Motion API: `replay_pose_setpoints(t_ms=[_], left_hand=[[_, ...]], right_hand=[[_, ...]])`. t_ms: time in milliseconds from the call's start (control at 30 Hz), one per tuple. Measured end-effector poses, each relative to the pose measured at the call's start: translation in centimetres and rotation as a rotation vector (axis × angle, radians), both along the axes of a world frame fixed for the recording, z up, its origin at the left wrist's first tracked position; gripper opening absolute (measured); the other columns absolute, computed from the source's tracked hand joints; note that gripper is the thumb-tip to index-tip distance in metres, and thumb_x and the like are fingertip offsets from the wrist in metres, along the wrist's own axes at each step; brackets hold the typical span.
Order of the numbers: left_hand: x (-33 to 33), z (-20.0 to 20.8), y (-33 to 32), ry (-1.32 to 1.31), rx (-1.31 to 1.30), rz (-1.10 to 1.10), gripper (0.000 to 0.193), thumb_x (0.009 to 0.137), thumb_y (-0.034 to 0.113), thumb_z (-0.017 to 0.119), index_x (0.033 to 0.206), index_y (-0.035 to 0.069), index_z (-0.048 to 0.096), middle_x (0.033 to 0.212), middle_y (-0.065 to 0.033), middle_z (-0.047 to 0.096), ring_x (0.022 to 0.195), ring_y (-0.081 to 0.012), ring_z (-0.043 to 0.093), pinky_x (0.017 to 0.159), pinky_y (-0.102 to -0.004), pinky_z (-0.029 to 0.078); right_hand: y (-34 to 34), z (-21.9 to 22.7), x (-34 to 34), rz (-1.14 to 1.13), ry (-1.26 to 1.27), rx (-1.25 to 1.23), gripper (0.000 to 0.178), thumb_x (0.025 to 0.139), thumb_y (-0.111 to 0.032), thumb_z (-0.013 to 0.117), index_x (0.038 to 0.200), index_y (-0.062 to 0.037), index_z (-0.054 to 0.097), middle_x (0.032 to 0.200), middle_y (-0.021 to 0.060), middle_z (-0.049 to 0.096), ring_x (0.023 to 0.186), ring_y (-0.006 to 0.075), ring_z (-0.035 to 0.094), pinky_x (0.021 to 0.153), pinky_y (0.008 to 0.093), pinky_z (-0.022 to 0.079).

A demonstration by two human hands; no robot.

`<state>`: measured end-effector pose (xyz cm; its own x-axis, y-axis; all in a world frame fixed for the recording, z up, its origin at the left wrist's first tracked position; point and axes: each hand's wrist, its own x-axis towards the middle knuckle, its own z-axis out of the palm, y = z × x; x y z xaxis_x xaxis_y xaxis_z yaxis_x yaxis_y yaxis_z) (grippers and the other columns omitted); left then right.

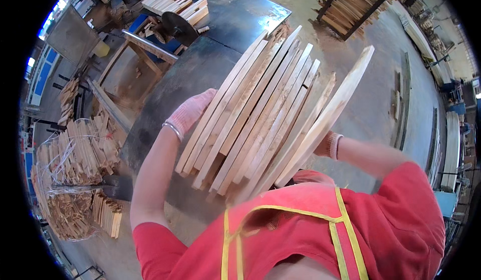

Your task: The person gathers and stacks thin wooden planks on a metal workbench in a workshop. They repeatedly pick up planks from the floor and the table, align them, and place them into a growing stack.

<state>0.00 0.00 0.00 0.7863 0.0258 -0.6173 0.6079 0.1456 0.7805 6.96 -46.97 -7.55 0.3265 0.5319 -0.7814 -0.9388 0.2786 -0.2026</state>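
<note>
A wide bundle of long pale wooden strips [255,114] lies slanted in front of my chest, over the dark metal table. My left hand [193,110], in a pale pink knitted glove, is pressed to the bundle's left side, its fingertips hidden by the outermost strip. On the other side my right hand [328,144], also gloved, holds the bundle from the right. A thick strip hides most of its fingers. That right-hand strip [333,109] stands slightly apart from the others, its far end raised and angled outward. The strips' ends are uneven.
The dark metal table [210,62] carries a round saw blade [179,27], with cut wood pieces [175,4] beyond it. Tied wood bundles [75,154] stand at the left. A metal rack of strips [355,4] stands far right; long boards [405,99] lie on the floor.
</note>
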Motion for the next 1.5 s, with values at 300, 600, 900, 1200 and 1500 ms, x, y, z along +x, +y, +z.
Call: replay_pose_setpoints(t_ms=[300,600,900,1200,1500], left_hand=[[1.1,7.9,-7.8,-0.015,0.981,-0.355,0.124,0.072,0.043,0.092,0.167,0.007,0.021,0.16,-0.0257,0.045,0.147,-0.0377,0.047,0.124,-0.0397,0.036],[0.7,7.8,-8.9,0.0,0.891,-0.18,0.122,0.066,0.032,0.094,0.164,0.003,0.028,0.157,-0.0232,0.048,0.146,-0.0356,0.047,0.122,-0.0391,0.037],[2.0,8.2,-10.1,0.03,1.119,-0.199,0.126,0.062,0.034,0.097,0.165,0.008,0.029,0.153,-0.023,0.051,0.143,-0.0356,0.05,0.122,-0.0384,0.038],[3.3,7.1,-4.6,-0.076,0.987,-0.159,0.111,0.072,0.022,0.085,0.166,0.007,0.028,0.154,-0.0218,0.054,0.143,-0.0295,0.052,0.122,-0.0338,0.035],[4.1,10.1,3.0,0.078,1.476,-0.175,0.111,0.071,0.031,0.087,0.165,0.013,0.03,0.144,-0.0237,0.059,0.133,-0.0378,0.059,0.114,-0.0418,0.046]], right_hand=[[7.9,7.3,5.2,-0.387,-0.132,0.029,0.058,0.105,-0.056,0.047,0.137,-0.0106,0.06,0.132,0.0138,0.068,0.12,0.0358,0.066,0.106,0.0575,0.051],[8.7,-1.8,8.2,0.097,-0.264,-0.221,0.042,0.092,-0.02,0.075,0.13,-0.012,0.059,0.108,0.0102,0.071,0.092,0.0284,0.071,0.076,0.0494,0.062],[5.9,2.0,6.1,0.091,-0.504,-0.227,0.042,0.097,-0.015,0.066,0.137,-0.0102,0.053,0.111,0.0067,0.068,0.092,0.0223,0.069,0.07,0.0386,0.061],[6.0,-2.0,5.7,0.048,-0.384,-0.137,0.041,0.099,-0.017,0.063,0.137,-0.004,0.054,0.12,0.0114,0.07,0.104,0.0259,0.072,0.088,0.0452,0.06],[5.0,-3.1,5.6,0.11,-0.448,-0.188,0.031,0.099,-0.019,0.066,0.127,-0.0087,0.059,0.105,0.0021,0.07,0.085,0.0141,0.068,0.071,0.0274,0.058]])
